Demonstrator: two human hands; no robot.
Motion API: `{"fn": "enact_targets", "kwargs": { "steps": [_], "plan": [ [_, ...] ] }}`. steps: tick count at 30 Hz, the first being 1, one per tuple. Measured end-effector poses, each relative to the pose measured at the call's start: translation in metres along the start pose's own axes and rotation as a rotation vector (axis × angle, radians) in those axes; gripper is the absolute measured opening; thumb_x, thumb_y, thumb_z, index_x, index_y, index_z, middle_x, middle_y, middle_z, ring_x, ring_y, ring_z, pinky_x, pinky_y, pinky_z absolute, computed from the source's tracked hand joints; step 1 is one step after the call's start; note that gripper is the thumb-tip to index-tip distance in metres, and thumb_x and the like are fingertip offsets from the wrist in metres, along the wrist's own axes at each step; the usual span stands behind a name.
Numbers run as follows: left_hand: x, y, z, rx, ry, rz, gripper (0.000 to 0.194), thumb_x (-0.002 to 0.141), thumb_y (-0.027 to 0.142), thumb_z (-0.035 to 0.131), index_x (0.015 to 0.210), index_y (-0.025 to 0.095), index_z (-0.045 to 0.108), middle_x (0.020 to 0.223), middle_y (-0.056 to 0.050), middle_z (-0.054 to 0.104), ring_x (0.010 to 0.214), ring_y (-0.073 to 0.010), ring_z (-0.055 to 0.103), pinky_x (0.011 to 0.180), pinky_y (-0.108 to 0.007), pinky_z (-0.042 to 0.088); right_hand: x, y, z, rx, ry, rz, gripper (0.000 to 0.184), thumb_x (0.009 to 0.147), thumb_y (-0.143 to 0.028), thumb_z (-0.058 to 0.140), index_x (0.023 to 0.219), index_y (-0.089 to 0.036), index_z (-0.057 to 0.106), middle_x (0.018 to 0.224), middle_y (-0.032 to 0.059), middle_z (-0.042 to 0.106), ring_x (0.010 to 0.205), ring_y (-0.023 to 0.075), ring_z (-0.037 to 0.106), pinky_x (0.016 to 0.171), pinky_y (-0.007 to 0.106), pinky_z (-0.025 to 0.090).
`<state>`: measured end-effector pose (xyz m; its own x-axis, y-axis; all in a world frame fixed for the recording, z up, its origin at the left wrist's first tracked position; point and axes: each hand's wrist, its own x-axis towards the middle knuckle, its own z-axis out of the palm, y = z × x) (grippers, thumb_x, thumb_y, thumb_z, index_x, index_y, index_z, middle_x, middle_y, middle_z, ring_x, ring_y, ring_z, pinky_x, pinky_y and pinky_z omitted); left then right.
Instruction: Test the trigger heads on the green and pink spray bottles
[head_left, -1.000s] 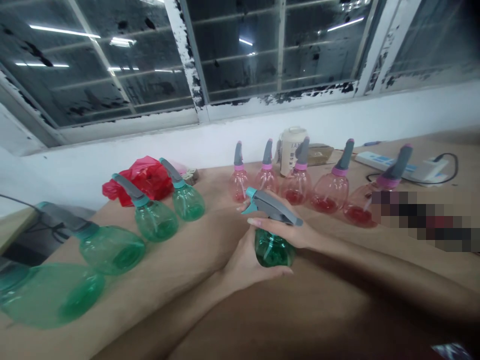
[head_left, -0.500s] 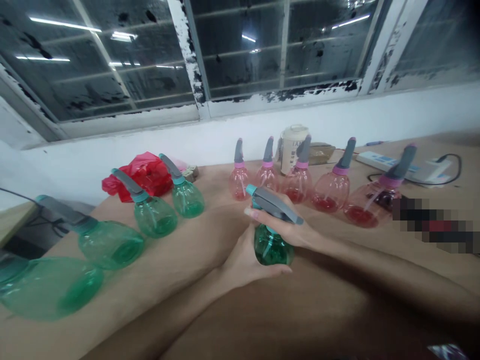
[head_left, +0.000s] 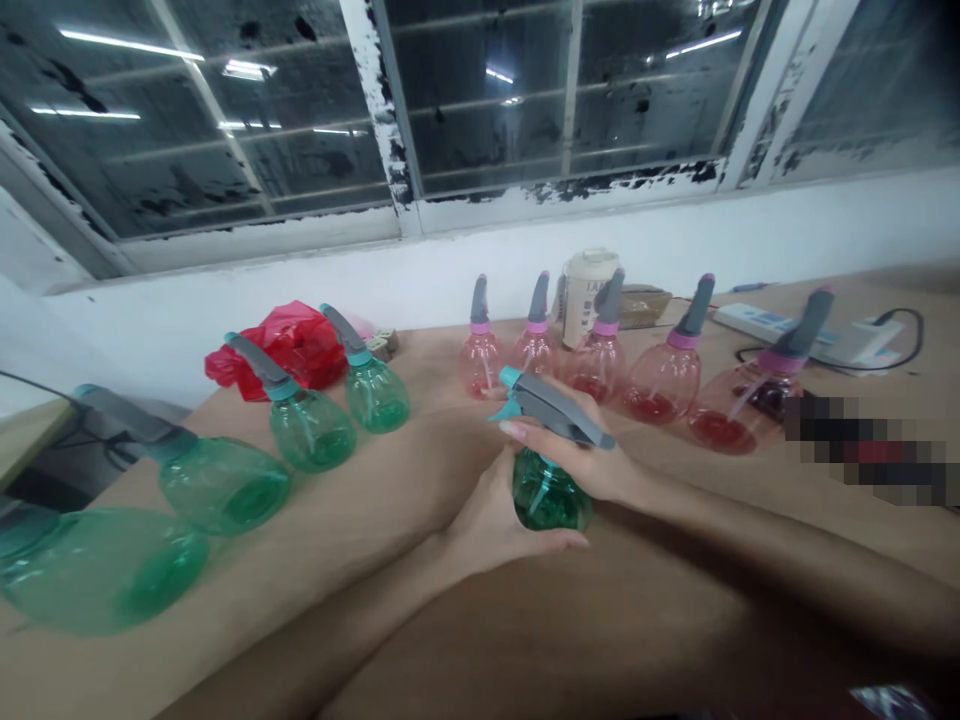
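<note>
A green spray bottle [head_left: 549, 497] with a grey and teal spray head is held between both hands in the middle of the view. My left hand [head_left: 487, 520] is wrapped round the lower body, its thumb along the near side. Higher up, my right hand [head_left: 592, 455] grips the neck just below the spray head, with a fingertip close to the teal trigger [head_left: 507, 408]. The nozzle points away and to the left. Dark green colour shows inside the bottle; my fingers hide part of its body and neck.
Several green spray bottles [head_left: 311, 430] line the left of the table. Several pink ones [head_left: 662, 385] stand at the back right. Behind are a red plastic bag [head_left: 296, 345], a whitish cup-like container [head_left: 591, 285] and a power strip [head_left: 772, 325] with a cable. A window rises above the wall.
The trigger stands further out from the spray head and shows more clearly than before. The held bottle has shifted very slightly right; both hands keep their grip.
</note>
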<state>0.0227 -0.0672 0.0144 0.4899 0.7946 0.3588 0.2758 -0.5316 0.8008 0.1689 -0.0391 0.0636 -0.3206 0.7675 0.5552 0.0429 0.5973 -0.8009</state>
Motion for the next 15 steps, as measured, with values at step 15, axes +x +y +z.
{"fn": "enact_targets", "kwargs": {
  "steps": [15],
  "plan": [
    [0.0013, 0.0011, -0.0008, -0.002, -0.014, 0.034, 0.098, 0.062, 0.041, 0.08, 0.139, 0.022, 0.022, 0.14, -0.014, 0.04, 0.13, -0.0347, 0.038, 0.105, -0.052, 0.035, 0.0025, 0.0019, -0.0011, 0.183, -0.134, 0.033, 0.033, 0.079, -0.032, 0.065, 0.111, -0.027, 0.063, 0.114, 0.0033, 0.066, 0.104, 0.0203, 0.063, 0.097, 0.039, 0.046]
  ]
}}
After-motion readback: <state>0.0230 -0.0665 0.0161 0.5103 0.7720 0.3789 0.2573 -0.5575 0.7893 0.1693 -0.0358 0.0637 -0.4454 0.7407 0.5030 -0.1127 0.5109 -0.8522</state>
